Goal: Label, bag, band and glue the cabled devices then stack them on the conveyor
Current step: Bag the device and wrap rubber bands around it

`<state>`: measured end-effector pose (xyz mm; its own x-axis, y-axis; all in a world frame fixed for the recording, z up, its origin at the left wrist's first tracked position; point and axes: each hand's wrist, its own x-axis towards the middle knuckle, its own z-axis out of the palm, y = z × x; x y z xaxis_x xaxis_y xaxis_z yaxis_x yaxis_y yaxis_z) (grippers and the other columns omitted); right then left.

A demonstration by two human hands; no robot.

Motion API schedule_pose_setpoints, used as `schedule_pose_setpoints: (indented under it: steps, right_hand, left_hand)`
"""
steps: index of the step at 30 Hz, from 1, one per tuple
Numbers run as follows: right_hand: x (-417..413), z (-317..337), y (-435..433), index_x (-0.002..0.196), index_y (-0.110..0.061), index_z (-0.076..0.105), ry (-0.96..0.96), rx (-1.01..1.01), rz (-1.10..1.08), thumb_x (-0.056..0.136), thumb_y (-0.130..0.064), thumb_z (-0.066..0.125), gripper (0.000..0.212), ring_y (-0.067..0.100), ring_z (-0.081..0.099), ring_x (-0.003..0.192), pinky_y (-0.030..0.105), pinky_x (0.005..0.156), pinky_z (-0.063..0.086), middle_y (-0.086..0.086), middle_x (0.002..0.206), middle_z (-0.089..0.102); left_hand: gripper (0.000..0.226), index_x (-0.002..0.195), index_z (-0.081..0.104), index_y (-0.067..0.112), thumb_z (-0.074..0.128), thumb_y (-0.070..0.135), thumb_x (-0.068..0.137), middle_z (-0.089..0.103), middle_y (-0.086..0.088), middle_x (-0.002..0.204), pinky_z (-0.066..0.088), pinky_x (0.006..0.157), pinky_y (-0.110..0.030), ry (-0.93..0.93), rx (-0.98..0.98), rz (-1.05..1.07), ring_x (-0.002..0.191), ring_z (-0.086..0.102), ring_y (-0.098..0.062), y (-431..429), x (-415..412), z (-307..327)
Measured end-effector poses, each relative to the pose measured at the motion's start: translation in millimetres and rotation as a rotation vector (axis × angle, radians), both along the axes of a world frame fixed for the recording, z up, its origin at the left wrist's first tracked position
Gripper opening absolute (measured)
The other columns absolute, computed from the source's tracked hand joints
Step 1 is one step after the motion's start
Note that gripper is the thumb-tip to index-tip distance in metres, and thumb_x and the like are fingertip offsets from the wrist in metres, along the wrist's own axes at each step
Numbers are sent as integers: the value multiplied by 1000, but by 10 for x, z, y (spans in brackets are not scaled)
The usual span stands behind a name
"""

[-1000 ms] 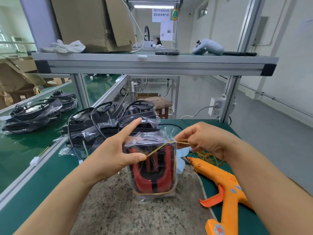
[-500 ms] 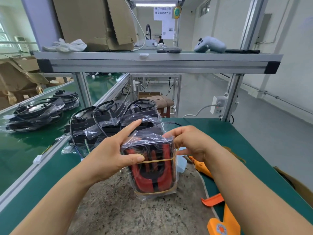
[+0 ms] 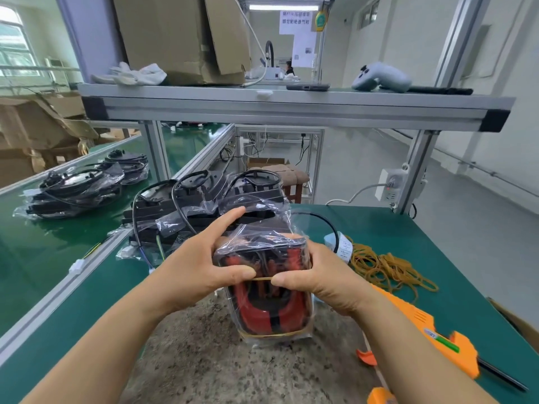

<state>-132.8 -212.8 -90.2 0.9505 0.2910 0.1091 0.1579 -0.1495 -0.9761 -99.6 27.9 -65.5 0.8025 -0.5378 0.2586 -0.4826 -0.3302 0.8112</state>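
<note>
Clear plastic film is enclosing the bagged device (image 3: 262,313), a red and black unit that is standing upright on the far half of the stone slab (image 3: 218,360). One rubber band (image 3: 262,278) is running across the front face of the unit at mid height, and a lower rubber band (image 3: 274,334) is circling its base, just above the slab surface.

The left hand (image 3: 201,269) is gripping the left side of the unit: its thumb is pressing on the front face at the band, and its index finger is lying extended along the top edge. The remaining fingers are hidden behind the bag. The right hand (image 3: 318,278) is gripping the right side, with its thumb pressing on the band on the front face and its fingers curling over the top corner. The two thumb tips are nearly meeting.

Right of the slab, an orange glue gun (image 3: 423,333) is lying on the green table (image 3: 423,228), partly behind the right forearm. Beyond the slab's right corner, a loose pile of rubber bands (image 3: 388,266) is resting near a black cable (image 3: 326,221). Directly beyond the slab, a stack of black devices (image 3: 204,205) is waiting. Far left of the slab, finished bagged units (image 3: 75,191) are lying stacked on the conveyor (image 3: 43,252).
</note>
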Motion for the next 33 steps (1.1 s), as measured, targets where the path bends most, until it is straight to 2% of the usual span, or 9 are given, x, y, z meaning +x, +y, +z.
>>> schedule_pose_setpoints:
  steps: [2,5,7,13,18,22,26,31,33]
  right_hand:
    - [-2,-3,-15,121,-43,63,6,-4,-17,72,-33,84,55,14,68,112,28,92,56,-6,121,72]
    - [2,-24,-63,119,-41,64,15,17,-56,67,-37,84,55,16,69,110,31,91,56,-4,117,73]
    - [2,-20,-73,119,-40,64,18,23,-57,68,-36,84,55,17,69,109,33,92,56,-3,117,73]
    - [-48,37,-6,120,-39,63,57,-5,-50,68,-37,85,57,12,70,106,21,82,56,-6,115,74]
    - [-215,97,-95,134,-32,55,36,-48,-55,76,-28,80,63,10,66,114,28,96,53,-9,123,70]
    - [-453,70,-14,135,-31,54,-76,-50,-51,77,-13,81,67,9,67,112,24,94,52,-10,121,70]
    - [-669,-57,209,136,-31,55,-456,-216,-57,81,-17,81,63,-2,52,127,12,101,42,-18,133,59]
    - [-681,-249,286,133,-17,58,-872,-434,-58,84,-16,81,54,20,45,139,52,114,35,-6,133,61]
    - [-690,-329,282,137,-22,53,-889,-549,-28,89,-19,76,54,20,39,143,57,112,33,-7,138,58]
  left_hand:
    - [95,142,27,60,84,55,66,58,42,118,46,84,-6,-1,8,34,110,56,16,59,-32,-41]
    - [98,133,27,72,84,64,54,68,10,117,52,89,-25,75,4,105,102,68,-2,125,-72,-162]
    - [98,128,28,76,85,63,50,63,8,122,54,92,-33,104,3,132,99,69,-7,137,-117,-221]
    - [101,139,42,51,91,55,52,69,-1,108,55,83,-29,123,-70,137,92,71,-15,146,-85,-178]
    - [36,109,67,31,70,40,74,76,3,95,59,72,-28,41,-407,475,88,73,-14,188,-271,-121]
    - [61,96,76,25,45,72,71,76,5,96,57,60,-30,439,-139,345,79,73,-14,115,-559,-171]
    - [61,110,71,30,42,72,76,74,-17,101,54,67,-35,737,-242,182,84,73,-29,85,-642,-163]
    - [72,123,61,-5,72,44,72,65,-32,115,49,94,-49,1157,-557,226,95,64,-37,-26,-635,-397]
    - [67,118,66,-4,77,36,66,65,-32,110,55,84,-49,1263,-628,192,89,66,-38,-57,-639,-454]
